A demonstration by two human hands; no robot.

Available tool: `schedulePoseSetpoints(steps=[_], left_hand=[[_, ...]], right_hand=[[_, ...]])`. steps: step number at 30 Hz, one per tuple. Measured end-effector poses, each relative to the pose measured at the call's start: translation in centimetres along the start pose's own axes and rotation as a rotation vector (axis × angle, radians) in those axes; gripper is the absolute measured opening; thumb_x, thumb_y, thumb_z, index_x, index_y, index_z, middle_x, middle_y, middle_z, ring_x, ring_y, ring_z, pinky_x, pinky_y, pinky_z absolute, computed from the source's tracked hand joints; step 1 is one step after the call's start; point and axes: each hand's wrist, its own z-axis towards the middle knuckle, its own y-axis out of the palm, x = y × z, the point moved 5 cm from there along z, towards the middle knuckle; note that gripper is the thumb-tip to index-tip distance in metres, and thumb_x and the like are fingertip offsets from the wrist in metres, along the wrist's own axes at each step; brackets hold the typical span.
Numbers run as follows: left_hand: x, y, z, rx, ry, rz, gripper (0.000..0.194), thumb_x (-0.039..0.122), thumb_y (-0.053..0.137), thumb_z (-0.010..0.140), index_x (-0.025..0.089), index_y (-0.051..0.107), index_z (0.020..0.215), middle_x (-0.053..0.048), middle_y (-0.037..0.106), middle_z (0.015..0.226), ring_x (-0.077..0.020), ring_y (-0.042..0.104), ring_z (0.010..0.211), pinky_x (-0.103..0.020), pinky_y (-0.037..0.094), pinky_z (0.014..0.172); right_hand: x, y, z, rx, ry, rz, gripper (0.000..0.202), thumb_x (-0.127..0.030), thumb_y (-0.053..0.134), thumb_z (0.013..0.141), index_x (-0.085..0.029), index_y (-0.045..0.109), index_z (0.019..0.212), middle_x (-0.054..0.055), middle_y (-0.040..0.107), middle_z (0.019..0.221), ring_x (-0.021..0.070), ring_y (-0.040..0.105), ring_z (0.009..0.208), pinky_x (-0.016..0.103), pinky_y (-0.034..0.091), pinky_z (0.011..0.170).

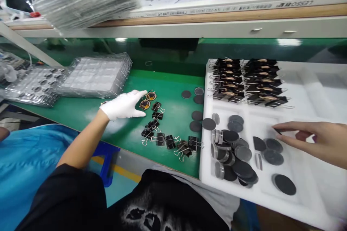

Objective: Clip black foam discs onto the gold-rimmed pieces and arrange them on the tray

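Note:
My left hand (123,105), in a white glove, is over the green mat with thumb and fingers apart. Just beyond its fingertips lie two round gold-rimmed parts (145,104) with dark and orange centres. From the right edge comes my bare right hand (311,135), its thumb and forefinger pinching a small dark disc (277,131) seen edge-on. Below that hand, black round discs (273,157) lie in the white foam tray (292,205). A heap of similar discs with clear rims (238,151) fills the neighbouring compartment.
Black binder clips (160,139) are strewn on the mat (173,122); several discs (197,115) lie near the tray. Clipped parts (229,79) stand in rows at the tray's back. Clear plastic trays (92,75) are stacked left. A shelf (173,25) crosses above; someone in blue (35,173) is at left.

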Motion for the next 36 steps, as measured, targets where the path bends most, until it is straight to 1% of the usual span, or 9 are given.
schedulePoseSetpoints(steps=[5,11,14,16,20,24,27,31,36], left_hand=[[1.7,1.9,0.2,0.205,0.027,-0.076,0.070,0.046,0.058,0.098,0.013,0.044,0.159,-0.018,0.070,0.135,-0.0342,0.068,0.123,-0.045,0.054,0.106],[1.2,-0.5,0.3,0.486,0.096,-0.158,0.078,0.045,0.065,0.092,0.010,0.042,0.157,-0.017,0.073,0.130,-0.0293,0.074,0.113,-0.042,0.059,0.101],[4.5,-3.6,0.4,0.704,0.261,-0.267,0.087,0.048,0.069,0.090,0.012,0.033,0.161,-0.012,0.075,0.123,-0.0218,0.076,0.102,-0.034,0.061,0.093],[8.7,-5.2,0.8,0.683,0.424,-0.262,0.089,0.044,0.070,0.090,0.014,0.029,0.163,-0.011,0.076,0.121,-0.0211,0.077,0.100,-0.033,0.061,0.092],[16.9,-7.2,2.3,0.618,0.614,-0.191,0.086,0.041,0.064,0.095,0.013,0.022,0.165,-0.013,0.077,0.120,-0.0219,0.077,0.086,-0.032,0.059,0.075],[21.1,-7.7,3.7,0.772,0.855,-0.215,0.087,0.034,0.062,0.099,0.015,0.011,0.167,-0.014,0.077,0.117,-0.0228,0.077,0.091,-0.032,0.059,0.077],[22.2,-7.4,4.6,0.833,0.976,-0.319,0.090,0.029,0.061,0.101,0.018,0.003,0.169,-0.012,0.077,0.117,-0.0213,0.077,0.095,-0.030,0.059,0.078],[22.5,-7.3,5.2,0.743,1.047,-0.526,0.091,0.027,0.063,0.102,0.023,0.003,0.171,-0.013,0.072,0.132,-0.0188,0.076,0.107,-0.030,0.061,0.091],[21.2,-7.6,6.2,0.515,0.820,-0.562,0.056,0.035,0.075,0.094,0.016,0.059,0.145,-0.009,0.077,0.118,-0.0149,0.074,0.091,-0.027,0.059,0.085]], right_hand=[[-2.5,-1.0,-1.1,0.042,-0.076,0.349,0.034,-0.061,0.063,0.092,-0.038,0.082,0.109,0.011,0.082,0.113,0.0307,0.077,0.099,0.050,0.056,0.095],[-11.8,-1.5,-2.5,0.019,-0.150,0.981,0.042,-0.062,0.070,0.093,-0.024,0.083,0.108,0.015,0.079,0.109,0.0213,0.076,0.080,0.036,0.062,0.069],[-16.0,-0.5,-2.4,-0.050,-0.157,1.244,0.029,-0.047,0.078,0.089,-0.021,0.082,0.102,0.011,0.078,0.098,0.0194,0.076,0.078,0.030,0.062,0.065],[-17.6,0.1,-2.3,-0.029,-0.202,1.278,0.028,-0.043,0.082,0.086,-0.021,0.082,0.102,0.008,0.078,0.092,0.0172,0.074,0.074,0.027,0.060,0.061],[-17.9,0.1,-3.1,0.249,-0.331,1.290,0.029,-0.039,0.087,0.085,-0.024,0.078,0.108,0.002,0.076,0.084,0.0134,0.069,0.070,0.025,0.059,0.063],[-17.1,-0.2,-3.8,0.444,-0.397,1.217,0.022,-0.038,0.088,0.084,-0.024,0.075,0.095,0.002,0.072,0.087,0.0142,0.067,0.074,0.026,0.059,0.063],[-16.7,-0.3,-3.7,0.533,-0.435,1.182,0.023,-0.037,0.089,0.082,-0.025,0.070,0.089,0.003,0.067,0.098,0.0167,0.069,0.088,0.027,0.061,0.068],[-16.3,0.8,-2.4,0.351,-0.376,1.301,0.034,-0.040,0.086,0.087,-0.028,0.067,0.113,-0.001,0.071,0.092,0.0148,0.072,0.080,0.029,0.064,0.070],[-16.2,1.3,-2.0,0.354,-0.318,1.328,0.031,-0.040,0.088,0.085,-0.024,0.074,0.108,0.002,0.078,0.093,0.0165,0.076,0.081,0.033,0.069,0.078]])
